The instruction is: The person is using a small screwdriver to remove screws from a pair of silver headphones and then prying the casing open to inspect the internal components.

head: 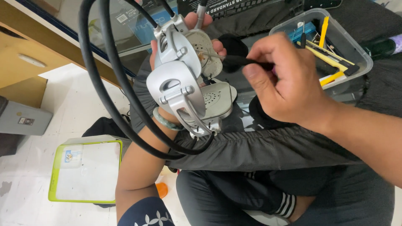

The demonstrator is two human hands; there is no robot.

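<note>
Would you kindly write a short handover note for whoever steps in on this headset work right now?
Left hand: holds the silver headset up over the lap, fingers behind the upper earcup. That cup's cushion is off and its perforated plate is bare.
Right hand: grips a thin black-handled tool, tip at the bare plate.
Black cables loop from the headset down over the left forearm.
Clear plastic box of yellow and black tools stands just beyond the right hand.
Done: upper cup opened up. Left: whatever is being worked at the plate; the lower cup looks untouched.
</note>
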